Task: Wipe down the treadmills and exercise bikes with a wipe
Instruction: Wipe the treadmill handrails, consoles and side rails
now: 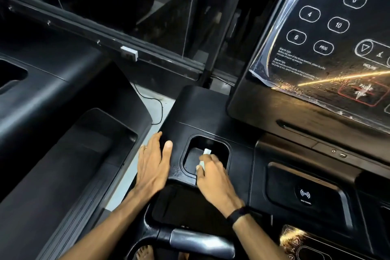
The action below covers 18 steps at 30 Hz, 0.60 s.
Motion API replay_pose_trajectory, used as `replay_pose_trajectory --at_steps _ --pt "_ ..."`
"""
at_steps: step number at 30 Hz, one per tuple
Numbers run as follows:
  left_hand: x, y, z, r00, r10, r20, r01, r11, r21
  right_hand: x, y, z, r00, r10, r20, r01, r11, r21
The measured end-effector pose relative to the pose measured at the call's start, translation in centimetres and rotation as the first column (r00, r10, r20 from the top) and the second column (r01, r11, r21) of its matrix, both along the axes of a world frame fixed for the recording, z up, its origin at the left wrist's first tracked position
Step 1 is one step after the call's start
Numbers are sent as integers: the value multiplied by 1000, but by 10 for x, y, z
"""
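The white wipe (203, 159) is down inside the square cup hole (205, 155) on the left side of the black treadmill top (238, 177). The right hand (213, 177) holds the wipe. Its fingers are curled together around it and reach into the hole, so only bits of white stick out past the fingertips. The hand looks a little blurry. A black band (239, 215) goes around the right wrist.

The left hand (153, 164) lies flat just beside the hole, on the left edge of the treadmill top. Its fingers are straight and close together, and the thumb sticks out to the side toward the hole. It holds nothing. There is a ring (145, 148) on one finger.

Below the hands is a silver and black handle (198, 243). To the right of the hole is a flat tray (306, 192) with a small round wave sign on it. Up and to the right is the big button panel (329, 34) with numbers 2, 4, 6, 8 and 10 on it. A clear plastic sheet (263, 63) covers the panel and is crinkled at its corner.

On the left is another black machine (52, 133) of the same kind. Between the two machines you can see a strip of light floor with a thin black cord (157, 107) on it. Bare toes (145, 252) show at the very bottom.
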<state>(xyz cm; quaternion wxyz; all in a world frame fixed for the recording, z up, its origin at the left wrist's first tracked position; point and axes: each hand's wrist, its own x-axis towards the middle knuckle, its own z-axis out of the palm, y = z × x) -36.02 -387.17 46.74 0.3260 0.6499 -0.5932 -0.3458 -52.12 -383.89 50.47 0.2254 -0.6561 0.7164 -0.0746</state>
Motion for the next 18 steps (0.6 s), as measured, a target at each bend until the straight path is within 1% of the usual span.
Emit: replay_pose_trajectory --at_steps 2,5,8,10,12,16,18 --pt "1 -2 -5 1000 -1 10 1 1000 -8 2 -5 2 998 21 56 -22 1000 15" --pt "0 -3 -7 1000 5 15 -5 1000 -12 7 -7 6 999 4 44 -4 1000 17" --pt "1 -3 -7 1000 10 22 -10 1000 -18 8 -8 9 999 9 -46 -4 992 126" --pt "0 -4 -7 1000 2 30 -1 1000 -23 6 -11 10 999 51 -3 -50 980 194" --pt "0 -4 -6 999 -3 34 4 1000 -24 4 -18 9 994 110 2 -107 962 251" --pt "0 -6 -8 999 -2 37 3 1000 -12 0 -38 -3 958 275 -80 -234 911 339" --pt "0 -6 -9 999 0 44 1 1000 -10 2 -40 -11 947 273 -169 -195 906 375"
